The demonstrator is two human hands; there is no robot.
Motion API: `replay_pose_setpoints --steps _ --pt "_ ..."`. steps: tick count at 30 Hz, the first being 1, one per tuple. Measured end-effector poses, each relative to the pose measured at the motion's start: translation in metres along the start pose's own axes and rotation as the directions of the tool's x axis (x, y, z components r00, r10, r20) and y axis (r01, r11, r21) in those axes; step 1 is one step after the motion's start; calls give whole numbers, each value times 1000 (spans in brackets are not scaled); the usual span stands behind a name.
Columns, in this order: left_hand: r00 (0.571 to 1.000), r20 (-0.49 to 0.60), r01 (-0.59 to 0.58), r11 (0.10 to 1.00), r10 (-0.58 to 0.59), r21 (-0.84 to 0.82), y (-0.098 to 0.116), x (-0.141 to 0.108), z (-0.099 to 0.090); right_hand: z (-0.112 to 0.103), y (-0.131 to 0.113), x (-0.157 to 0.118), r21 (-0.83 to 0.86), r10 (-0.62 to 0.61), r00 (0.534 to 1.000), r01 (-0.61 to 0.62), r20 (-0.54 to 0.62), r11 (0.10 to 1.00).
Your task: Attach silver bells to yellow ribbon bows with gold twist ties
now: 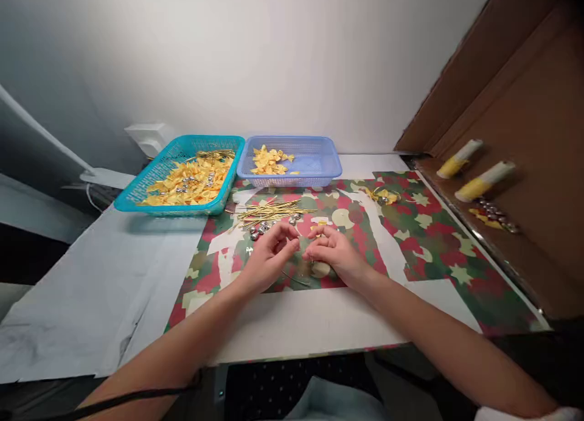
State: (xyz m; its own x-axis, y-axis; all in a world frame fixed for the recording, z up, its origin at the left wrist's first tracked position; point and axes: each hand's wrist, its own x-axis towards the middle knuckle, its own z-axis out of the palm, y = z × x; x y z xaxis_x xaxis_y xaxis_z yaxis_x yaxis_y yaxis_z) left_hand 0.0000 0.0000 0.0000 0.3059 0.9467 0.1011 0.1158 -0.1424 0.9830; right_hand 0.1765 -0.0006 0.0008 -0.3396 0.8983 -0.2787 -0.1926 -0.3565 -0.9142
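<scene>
Over the patterned mat (424, 250), my left hand (272, 253) has its fingers curled, thumb and fingertips close together; what they hold is too small to name. Facing it, a small gap away, my right hand (334, 252) is pinched in the same way, with a tiny thing at its fingertips that I cannot make out. A thin dark stem (296, 280) lies below the hands. Gold twisted stems (269, 211) are spread behind my left hand, with silver bells (260, 229) beside them. Small yellow pieces (322, 224) lie behind my right hand.
A teal basket (223, 193) of yellow pieces, bells and gold stems stands at the back left. Beside it is a blue basket (314, 179) with yellow pieces (269, 160). A yellow ribbon piece (383, 195) lies back right. Two thread spools (486, 180) stand on the right.
</scene>
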Motion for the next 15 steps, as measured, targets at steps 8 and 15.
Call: replay_pose_setpoints --steps 8,15 --pt "999 -32 3 999 -2 32 2 -1 -1 -3 -1 -2 -11 1 1000 -2 -18 1000" --pt "999 -39 1 995 2 99 3 0 -3 -3 -2 -2 -32 16 999 -17 -28 999"
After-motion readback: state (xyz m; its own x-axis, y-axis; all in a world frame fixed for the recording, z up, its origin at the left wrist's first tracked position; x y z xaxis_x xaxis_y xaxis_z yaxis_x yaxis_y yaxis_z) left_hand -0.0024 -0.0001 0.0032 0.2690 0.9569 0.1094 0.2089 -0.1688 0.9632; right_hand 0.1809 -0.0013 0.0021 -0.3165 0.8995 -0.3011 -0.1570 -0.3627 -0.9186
